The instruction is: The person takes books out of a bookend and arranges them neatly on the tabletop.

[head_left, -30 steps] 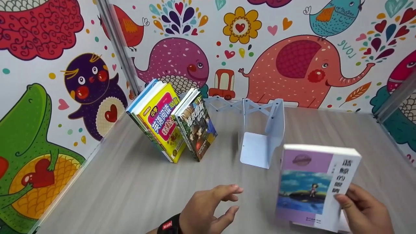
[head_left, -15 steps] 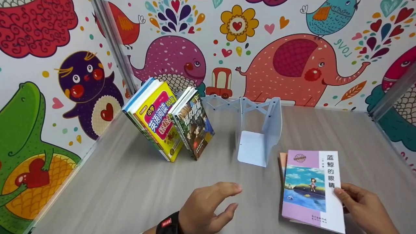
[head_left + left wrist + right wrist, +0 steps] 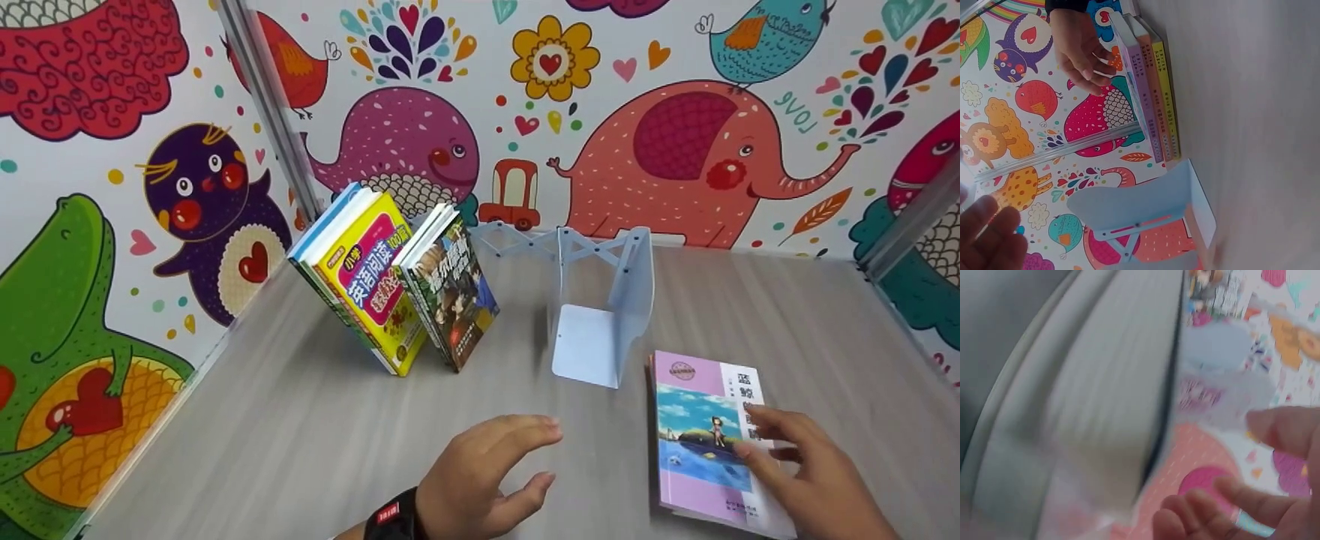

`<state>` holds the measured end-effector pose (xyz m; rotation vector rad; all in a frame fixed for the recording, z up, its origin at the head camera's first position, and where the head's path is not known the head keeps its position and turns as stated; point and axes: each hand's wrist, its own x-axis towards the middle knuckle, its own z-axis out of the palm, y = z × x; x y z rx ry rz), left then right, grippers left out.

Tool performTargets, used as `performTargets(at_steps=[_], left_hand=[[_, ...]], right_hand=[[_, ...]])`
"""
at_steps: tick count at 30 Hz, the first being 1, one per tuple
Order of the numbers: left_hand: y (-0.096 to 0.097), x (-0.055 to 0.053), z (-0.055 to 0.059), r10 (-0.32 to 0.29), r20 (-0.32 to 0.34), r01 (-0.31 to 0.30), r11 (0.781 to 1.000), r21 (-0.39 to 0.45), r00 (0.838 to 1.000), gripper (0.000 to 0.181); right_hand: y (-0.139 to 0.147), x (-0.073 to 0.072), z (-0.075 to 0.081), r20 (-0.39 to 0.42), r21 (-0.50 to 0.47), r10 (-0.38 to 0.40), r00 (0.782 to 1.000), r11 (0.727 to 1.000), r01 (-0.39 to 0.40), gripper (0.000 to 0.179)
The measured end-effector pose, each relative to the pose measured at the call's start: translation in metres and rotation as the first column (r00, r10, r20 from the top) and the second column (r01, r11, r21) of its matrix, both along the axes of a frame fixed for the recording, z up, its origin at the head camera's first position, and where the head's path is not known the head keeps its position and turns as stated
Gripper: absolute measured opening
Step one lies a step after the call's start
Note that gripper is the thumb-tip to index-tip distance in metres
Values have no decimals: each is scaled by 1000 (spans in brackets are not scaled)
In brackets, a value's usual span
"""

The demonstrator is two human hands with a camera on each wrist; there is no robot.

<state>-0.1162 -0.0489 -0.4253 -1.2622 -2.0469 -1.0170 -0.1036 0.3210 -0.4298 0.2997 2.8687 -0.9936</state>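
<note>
A paperback with a purple, white and blue cover (image 3: 705, 420) lies face up at the right front. In the left wrist view, the purple book (image 3: 1139, 90) tops a pile, over an orange book (image 3: 1158, 93) and a yellow book (image 3: 1166, 95). My right hand (image 3: 810, 465) hovers over its right side with thumb and fingers spread, holding nothing. Blurred page edges (image 3: 1106, 382) fill much of the right wrist view, beside the parted fingers. My left hand (image 3: 487, 472), a dark band at the wrist, is held over the front middle, fingers loosely bent and holding nothing.
A pale blue expanding bookend rack (image 3: 589, 341) stands behind, its lattice stretching left. Against its left part lean a yellow-covered book (image 3: 371, 281) and a dark illustrated book (image 3: 457, 300), among several others. Cartoon-printed walls (image 3: 555, 142) border the wood-grain table (image 3: 300, 450).
My right hand has lowered the purple book from a raised, tilted position onto the pile and let go of it. My left hand has stayed nearly still.
</note>
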Motion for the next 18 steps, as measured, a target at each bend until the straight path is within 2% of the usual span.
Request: performTargets(at_steps=[3, 7, 9, 11, 14, 18], left_hand=[[1, -1, -2, 3, 31, -3, 1000, -23, 1000, 46], [2, -1, -3, -7, 62, 11, 999, -50, 998, 47], [4, 0, -3, -16, 60, 20, 998, -60, 998, 48], [5, 0, -3, -21, 49, 24, 997, -69, 999, 49], [7, 2, -2, -22, 61, 27, 997, -79, 998, 50], [8, 4, -2, -19, 101, 29, 995, -93, 995, 49]], right_hand=[[-18, 7, 7, -93, 50, 130, 987, 991, -126, 70], [-45, 19, 13, -202, 87, 245, 948, 969, -232, 67], [-56, 24, 14, -256, 102, 299, 919, 954, -282, 69], [-66, 27, 14, -311, 122, 352, 883, 936, -330, 72], [-73, 29, 12, -394, 179, 444, 805, 896, -407, 81], [-79, 26, 8, -443, 260, 545, 711, 838, -480, 84]])
